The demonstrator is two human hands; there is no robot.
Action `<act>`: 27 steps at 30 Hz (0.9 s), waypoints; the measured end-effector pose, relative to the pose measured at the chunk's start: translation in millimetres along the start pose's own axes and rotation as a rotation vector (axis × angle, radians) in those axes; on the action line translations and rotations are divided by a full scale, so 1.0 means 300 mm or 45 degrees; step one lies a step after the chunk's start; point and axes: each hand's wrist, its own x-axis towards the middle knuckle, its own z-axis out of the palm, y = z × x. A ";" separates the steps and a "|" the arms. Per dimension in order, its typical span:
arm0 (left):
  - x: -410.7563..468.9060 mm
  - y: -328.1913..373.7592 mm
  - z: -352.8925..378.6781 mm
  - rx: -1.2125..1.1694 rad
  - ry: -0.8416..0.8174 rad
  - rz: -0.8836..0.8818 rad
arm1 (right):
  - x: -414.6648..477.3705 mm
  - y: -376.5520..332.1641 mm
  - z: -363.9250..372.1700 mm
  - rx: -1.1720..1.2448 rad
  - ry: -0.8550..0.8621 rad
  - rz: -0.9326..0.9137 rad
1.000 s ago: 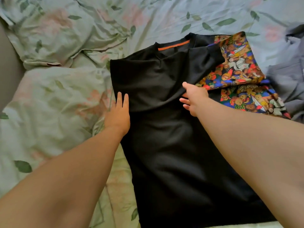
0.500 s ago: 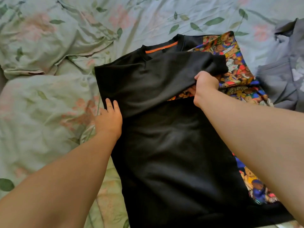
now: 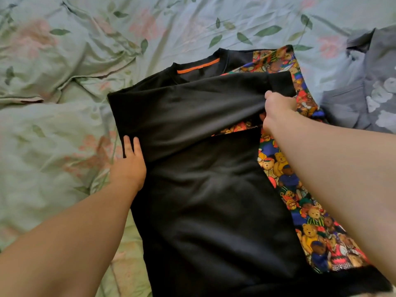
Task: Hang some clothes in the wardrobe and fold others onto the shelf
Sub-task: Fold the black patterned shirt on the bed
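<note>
Beneath everything, one bed (image 3: 64,125), dressed in rumpled pale green bedding printed with leaves and pink flowers. Laid on it, collar pointing away from the camera, one black T-shirt (image 3: 214,211), filling the middle of the view down to the bottom edge. Under the shirt and showing along its right side, one stretch of bright bear-print fabric (image 3: 308,228), crowded with teddy bears in red, blue and yellow clothes; impossible to tell whether a separate garment or part of the same shirt. At the right edge of the bed, just beside the bear print, one crumpled grey garment (image 3: 364,99) with pale blotchy shapes. Two bare hands reaching in from the bottom. Left hand (image 3: 128,166) flat, fingers straight, resting at the shirt's left edge where the folded-over part meets the body. Right hand (image 3: 278,112) curled, pinching the far end of that folded-over black panel (image 3: 192,112) and holding it raised, bear print visible in the gap below. Smallest of all, one orange strip (image 3: 198,65) sewn inside the back of the neckline; any lettering too small to tell.
</note>
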 end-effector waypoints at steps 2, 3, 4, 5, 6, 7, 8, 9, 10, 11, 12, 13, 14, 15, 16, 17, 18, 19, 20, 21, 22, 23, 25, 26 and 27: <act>0.011 0.001 0.017 -0.059 -0.019 -0.016 | 0.013 0.017 -0.006 -0.024 0.055 0.064; 0.014 0.001 0.027 -0.104 -0.030 -0.029 | 0.023 0.032 -0.007 -0.106 0.053 0.090; 0.015 -0.001 0.033 -0.161 -0.040 -0.045 | 0.041 0.048 -0.009 -0.204 0.053 0.073; 0.012 -0.004 0.036 -0.226 -0.034 -0.053 | 0.051 0.064 -0.014 -0.299 0.103 0.008; 0.003 -0.006 0.038 -0.293 -0.005 -0.053 | 0.058 0.078 -0.029 -0.371 0.169 -0.081; -0.012 -0.009 0.040 -0.372 0.050 -0.062 | 0.068 0.094 -0.051 -0.443 0.230 -0.177; -0.036 -0.010 0.046 -0.468 0.127 -0.092 | 0.063 0.112 -0.074 -0.513 0.269 -0.271; -0.069 -0.010 0.054 -0.577 0.207 -0.155 | 0.045 0.128 -0.104 -0.568 0.292 -0.311; -0.109 -0.006 0.067 -0.696 0.275 -0.245 | 0.033 0.155 -0.139 -0.624 0.306 -0.346; -0.152 0.005 0.083 -0.815 0.340 -0.345 | 0.027 0.185 -0.175 -0.687 0.295 -0.358; -0.192 0.019 0.102 -0.916 0.373 -0.452 | 0.016 0.210 -0.210 -0.760 0.260 -0.364; -0.255 0.035 0.121 -1.009 0.349 -0.569 | -0.007 0.244 -0.259 -0.838 0.228 -0.358; -0.295 0.054 0.142 -1.109 0.315 -0.680 | -0.018 0.268 -0.290 -0.904 0.215 -0.395; -0.334 0.075 0.158 -1.228 0.247 -0.788 | -0.033 0.286 -0.321 -0.974 0.203 -0.415; -0.389 0.096 0.171 -1.331 0.160 -0.870 | -0.055 0.307 -0.366 -1.067 0.199 -0.428; -0.452 0.116 0.185 -1.392 0.080 -0.907 | -0.081 0.334 -0.415 -1.146 0.184 -0.416; -0.511 0.135 0.202 -1.433 0.011 -0.897 | -0.100 0.361 -0.457 -1.195 0.167 -0.392; -0.573 0.152 0.214 -1.443 -0.072 -0.864 | -0.126 0.385 -0.505 -1.228 0.168 -0.346; -0.636 0.166 0.225 -1.436 -0.156 -0.837 | -0.155 0.410 -0.551 -1.259 0.188 -0.308; -0.691 0.175 0.243 -1.430 -0.234 -0.814 | -0.182 0.432 -0.593 -1.274 0.221 -0.257; -0.743 0.181 0.266 -1.433 -0.316 -0.791 | -0.202 0.452 -0.635 -1.284 0.260 -0.199; -0.791 0.183 0.283 -1.439 -0.395 -0.773 | -0.225 0.469 -0.680 -1.289 0.304 -0.123; -0.865 0.171 0.304 -1.450 -0.534 -0.757 | -0.262 0.500 -0.772 -1.331 0.386 0.019; -0.892 0.159 0.314 -1.443 -0.587 -0.749 | -0.279 0.512 -0.815 -1.367 0.421 0.066; -0.911 0.145 0.323 -1.446 -0.633 -0.729 | -0.291 0.522 -0.855 -1.406 0.446 0.096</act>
